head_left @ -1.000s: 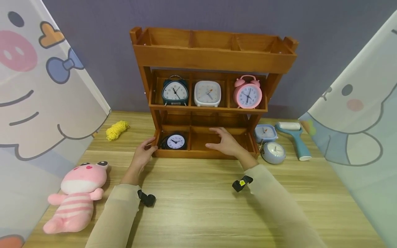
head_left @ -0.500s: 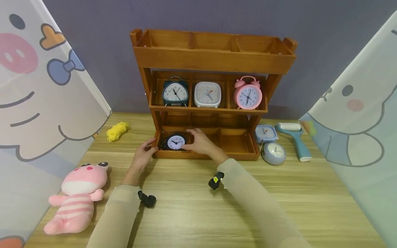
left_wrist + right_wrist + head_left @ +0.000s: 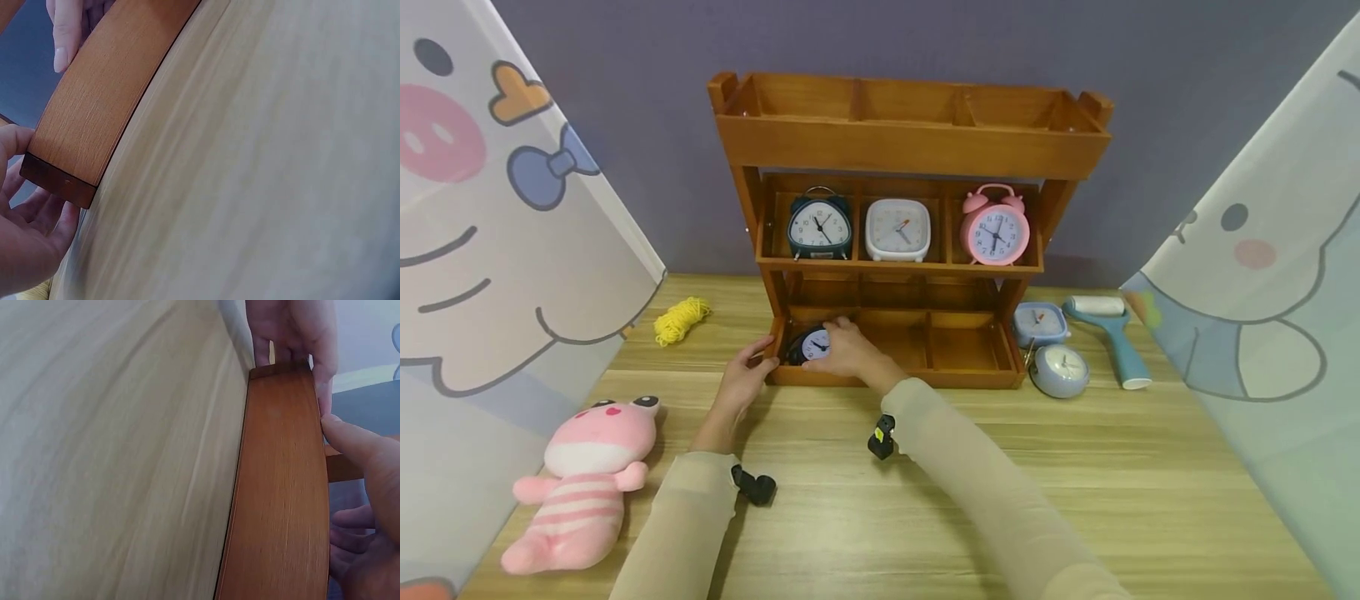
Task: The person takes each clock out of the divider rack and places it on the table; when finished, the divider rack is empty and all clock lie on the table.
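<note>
So the right hand (image 3: pixel 850 352) is curling round the right side of the black clock (image 3: pixel 815 343), which is sitting in the shelf's bottom-left compartment, just left of mid-frame. The left hand (image 3: pixel 743 382) is gripping the bottom tier's left end, so it's probably bracing the wooden shelf (image 3: pixel 910 146). Both hands are working near each other, thumb and fingers bent on each. Looks like the step in hand is handling that clock in its slot. Fingers are hiding part of it, so nobody's telling how firm that hold is. IMO the next move is calling for an even grip that's clearing the divider.
</note>
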A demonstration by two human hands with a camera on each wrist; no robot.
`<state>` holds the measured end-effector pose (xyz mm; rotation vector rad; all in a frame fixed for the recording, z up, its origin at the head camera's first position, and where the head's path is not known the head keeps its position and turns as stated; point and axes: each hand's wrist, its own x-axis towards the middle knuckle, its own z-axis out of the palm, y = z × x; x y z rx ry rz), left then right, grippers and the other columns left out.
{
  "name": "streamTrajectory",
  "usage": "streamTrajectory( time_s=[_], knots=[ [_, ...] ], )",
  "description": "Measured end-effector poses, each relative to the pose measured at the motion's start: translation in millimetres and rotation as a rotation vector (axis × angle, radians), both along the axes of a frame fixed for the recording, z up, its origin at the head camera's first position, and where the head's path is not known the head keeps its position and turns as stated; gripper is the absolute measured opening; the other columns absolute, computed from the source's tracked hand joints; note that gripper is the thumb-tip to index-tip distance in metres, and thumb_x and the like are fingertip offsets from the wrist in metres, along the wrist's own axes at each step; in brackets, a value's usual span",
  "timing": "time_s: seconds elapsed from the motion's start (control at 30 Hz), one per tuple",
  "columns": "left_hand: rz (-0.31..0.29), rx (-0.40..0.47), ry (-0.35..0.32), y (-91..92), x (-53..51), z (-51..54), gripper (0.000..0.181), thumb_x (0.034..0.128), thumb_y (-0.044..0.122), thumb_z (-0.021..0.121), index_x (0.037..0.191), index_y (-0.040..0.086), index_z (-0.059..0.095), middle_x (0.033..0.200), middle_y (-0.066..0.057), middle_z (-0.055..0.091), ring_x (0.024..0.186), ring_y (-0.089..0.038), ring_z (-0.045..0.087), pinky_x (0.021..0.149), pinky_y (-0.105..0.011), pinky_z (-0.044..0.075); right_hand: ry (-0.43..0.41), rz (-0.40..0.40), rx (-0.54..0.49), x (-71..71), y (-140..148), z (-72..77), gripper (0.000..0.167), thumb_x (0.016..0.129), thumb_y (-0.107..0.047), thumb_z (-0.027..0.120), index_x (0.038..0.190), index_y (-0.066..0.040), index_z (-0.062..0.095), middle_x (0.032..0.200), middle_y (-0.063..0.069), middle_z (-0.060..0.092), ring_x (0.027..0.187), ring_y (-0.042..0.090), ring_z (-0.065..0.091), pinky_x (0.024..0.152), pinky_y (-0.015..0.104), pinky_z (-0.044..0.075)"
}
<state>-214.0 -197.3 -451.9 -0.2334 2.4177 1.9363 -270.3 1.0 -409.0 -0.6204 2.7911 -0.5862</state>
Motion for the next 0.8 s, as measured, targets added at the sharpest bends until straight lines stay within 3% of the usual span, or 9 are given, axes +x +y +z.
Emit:
streamTrajectory(
  time_s=[0.23,0.53,0.67,0.8],
  knots=[
    [0.001,0.016,0.016,-1.6,0.7,-0.5,0.052,0.0978,0.011,0.055,0.148,0.007,0.042,0.147,-0.023,0.037,0.129,-0.033,0.039,0.096,-0.040,0.039,0.008,0.004,0.054,-5.2,-4.3,-1.7,0.090,0.083,-0.056,0.070,0.147,0.000,0.040,0.150,0.016,0.035,0.136,0.026,0.034,0.107,0.033,0.031],
    [0.011,0.043,0.019,-0.2,-0.8,-3.7,0.052,0.0970,0.009,0.056,0.148,0.006,0.043,0.142,-0.024,0.043,0.124,-0.031,0.044,0.081,-0.021,0.042,0.026,0.005,0.101,-11.1,-7.2,3.1,0.088,0.079,-0.055,0.075,0.141,0.002,0.048,0.140,0.015,0.048,0.124,0.023,0.047,0.101,0.030,0.037],
    [0.014,0.046,0.021,-0.7,-0.9,-5.2,0.052,0.0967,0.008,0.056,0.147,0.006,0.044,0.143,-0.022,0.042,0.124,-0.031,0.044,0.081,-0.024,0.042,0.046,-0.003,0.088,-11.6,-7.6,0.4,0.085,0.080,-0.053,0.075,0.140,0.002,0.049,0.138,0.015,0.049,0.120,0.023,0.049,0.099,0.030,0.040],
    [0.012,0.041,0.022,-1.7,-1.6,-5.4,0.052,0.0969,0.009,0.056,0.147,0.007,0.044,0.144,-0.021,0.041,0.124,-0.031,0.044,0.084,-0.028,0.041,0.054,0.004,0.095,-12.2,-8.7,-1.9,0.088,0.082,-0.053,0.071,0.143,0.004,0.043,0.144,0.017,0.043,0.128,0.026,0.043,0.102,0.031,0.036]
  ],
)
